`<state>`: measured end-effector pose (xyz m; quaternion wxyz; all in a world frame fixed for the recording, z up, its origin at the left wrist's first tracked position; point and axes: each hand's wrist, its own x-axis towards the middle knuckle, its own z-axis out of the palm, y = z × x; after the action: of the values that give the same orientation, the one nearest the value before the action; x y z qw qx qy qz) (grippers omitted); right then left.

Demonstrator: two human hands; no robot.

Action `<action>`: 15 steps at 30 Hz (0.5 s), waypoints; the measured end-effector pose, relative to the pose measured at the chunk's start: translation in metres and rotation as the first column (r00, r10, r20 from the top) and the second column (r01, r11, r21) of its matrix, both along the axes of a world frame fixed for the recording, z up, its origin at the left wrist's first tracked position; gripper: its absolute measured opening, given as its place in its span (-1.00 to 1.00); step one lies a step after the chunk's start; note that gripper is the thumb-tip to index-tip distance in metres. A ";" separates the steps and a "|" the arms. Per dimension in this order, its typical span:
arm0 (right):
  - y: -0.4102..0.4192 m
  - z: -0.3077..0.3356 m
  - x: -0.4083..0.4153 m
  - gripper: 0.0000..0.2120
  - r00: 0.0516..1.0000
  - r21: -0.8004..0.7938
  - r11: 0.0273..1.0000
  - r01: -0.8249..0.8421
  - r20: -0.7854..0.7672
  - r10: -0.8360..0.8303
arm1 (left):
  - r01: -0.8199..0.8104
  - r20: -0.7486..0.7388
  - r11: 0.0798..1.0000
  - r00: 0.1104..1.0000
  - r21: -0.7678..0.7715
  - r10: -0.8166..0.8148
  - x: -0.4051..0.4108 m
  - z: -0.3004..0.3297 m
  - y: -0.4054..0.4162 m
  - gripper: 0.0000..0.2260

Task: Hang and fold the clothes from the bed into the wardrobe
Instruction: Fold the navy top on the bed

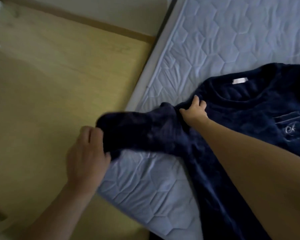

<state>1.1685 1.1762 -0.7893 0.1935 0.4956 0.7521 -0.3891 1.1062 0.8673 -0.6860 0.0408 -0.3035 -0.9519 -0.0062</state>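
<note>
A dark navy fleece sweater (246,122) lies front up on the quilted light blue mattress (223,40), its neckline with a white label toward the far side and a chest pocket with pale embroidery at the right. One sleeve stretches left past the mattress edge. My left hand (87,153) grips the cuff end of that sleeve over the floor. My right hand (195,110) pinches the fabric at the shoulder where the sleeve joins the body.
Yellowish wooden floor (50,101) fills the left half, with a skirting board (93,23) and pale wall at the top. The mattress's white side edge (156,66) runs diagonally. A white object shows at the top left corner.
</note>
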 end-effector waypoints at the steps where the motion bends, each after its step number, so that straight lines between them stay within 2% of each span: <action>1: -0.006 -0.002 -0.006 -0.23 0.999 0.009 1.000 0.024 0.027 -0.025 | 0.049 -0.014 0.998 0.999 -0.049 -0.050 0.000 0.004 -0.019 -0.65; 2: -0.014 -0.002 -0.009 -0.24 0.999 0.029 0.999 0.025 0.038 -0.026 | 0.089 0.039 0.982 0.996 -0.167 -0.084 0.004 0.002 -0.036 -0.60; 3: -0.022 -0.001 -0.010 -0.25 0.999 0.057 0.998 0.003 0.036 -0.005 | 0.118 0.165 0.935 0.984 -0.335 -0.065 0.010 -0.005 -0.048 -0.54; 4: -0.033 -0.001 -0.010 -0.26 0.998 0.102 0.993 -0.052 0.038 0.048 | 0.131 0.343 0.878 0.938 -0.461 0.041 0.015 -0.015 -0.058 -0.47; 5: -0.045 -0.003 -0.009 -0.27 0.988 0.172 0.974 -0.150 0.054 0.142 | 0.008 0.479 0.869 0.837 -0.495 0.265 0.018 -0.027 -0.063 -0.46; 6: -0.061 -0.004 -0.006 -0.28 0.962 0.246 0.930 -0.272 0.082 0.260 | -0.236 0.546 0.852 0.681 -0.468 0.488 0.019 -0.040 -0.066 -0.50; 7: -0.079 -0.006 -0.001 -0.28 0.921 0.290 0.875 -0.388 0.097 0.377 | -0.558 0.621 0.742 0.445 -0.372 0.645 0.017 -0.055 -0.066 -0.54; 8: -0.099 -0.008 0.004 -0.27 0.868 0.284 0.823 -0.492 0.094 0.487 | -0.807 0.725 0.512 0.161 -0.294 0.670 0.015 -0.067 -0.063 -0.55; 9: -0.116 -0.012 0.009 -0.26 0.801 0.242 0.767 -0.594 0.093 0.591 | -0.926 0.822 0.250 -0.099 -0.282 0.561 0.015 -0.081 -0.060 -0.52; 10: -0.128 -0.016 0.016 -0.25 0.720 0.171 0.701 -0.693 0.115 0.684 | -0.953 0.875 0.034 -0.260 -0.300 0.408 0.016 -0.096 -0.056 -0.45; 11: -0.137 -0.021 0.024 -0.25 0.635 0.080 0.631 -0.772 0.153 0.758 | -0.943 0.877 -0.076 -0.331 -0.325 0.349 0.017 -0.107 -0.050 -0.36; 12: -0.142 -0.026 0.032 -0.25 0.566 0.006 0.575 -0.818 0.185 0.803 | -0.934 0.833 -0.094 -0.350 -0.345 0.427 0.018 -0.118 -0.047 -0.26; 13: -0.142 -0.030 0.037 -0.26 0.545 0.000 0.555 -0.832 0.190 0.817 | -0.924 0.740 -0.059 -0.339 -0.377 0.581 0.019 -0.128 -0.050 -0.17; 14: -0.140 -0.030 0.038 -0.30 0.571 0.086 0.565 -0.821 0.167 0.804 | -0.905 0.660 -0.007 -0.315 -0.425 0.683 0.017 -0.133 -0.053 -0.11; 15: -0.135 -0.030 0.037 -0.34 0.636 0.250 0.597 -0.763 0.124 0.761 | -0.890 0.629 0.012 -0.311 -0.455 0.713 0.012 -0.139 -0.055 -0.08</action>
<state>1.2051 1.0415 -0.8196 0.2704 0.1501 0.9377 -0.1582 1.1185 0.8122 -0.8249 -0.3360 0.4930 -0.7764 -0.2032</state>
